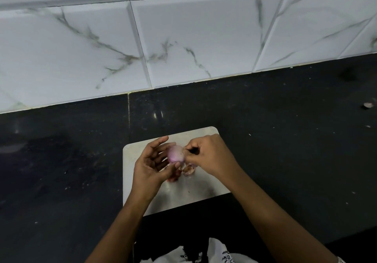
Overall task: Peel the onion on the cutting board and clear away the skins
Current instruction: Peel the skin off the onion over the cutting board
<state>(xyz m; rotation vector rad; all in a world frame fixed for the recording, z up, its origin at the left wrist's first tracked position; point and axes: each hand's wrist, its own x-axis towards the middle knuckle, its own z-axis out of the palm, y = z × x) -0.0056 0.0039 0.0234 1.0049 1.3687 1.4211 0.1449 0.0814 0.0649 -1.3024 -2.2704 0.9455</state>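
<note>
A small pale purple onion is held above the white cutting board. My left hand cups it from the left, thumb under it and fingers spread behind it. My right hand touches the onion's right end with fingertips pinched together there, on what looks like a bit of skin. Loose papery skins lie on the board just under both hands, partly hidden by them.
The board sits on a black stone counter near its front edge. A white marble-look tiled wall rises behind. A small scrap of skin lies on the counter at the far right.
</note>
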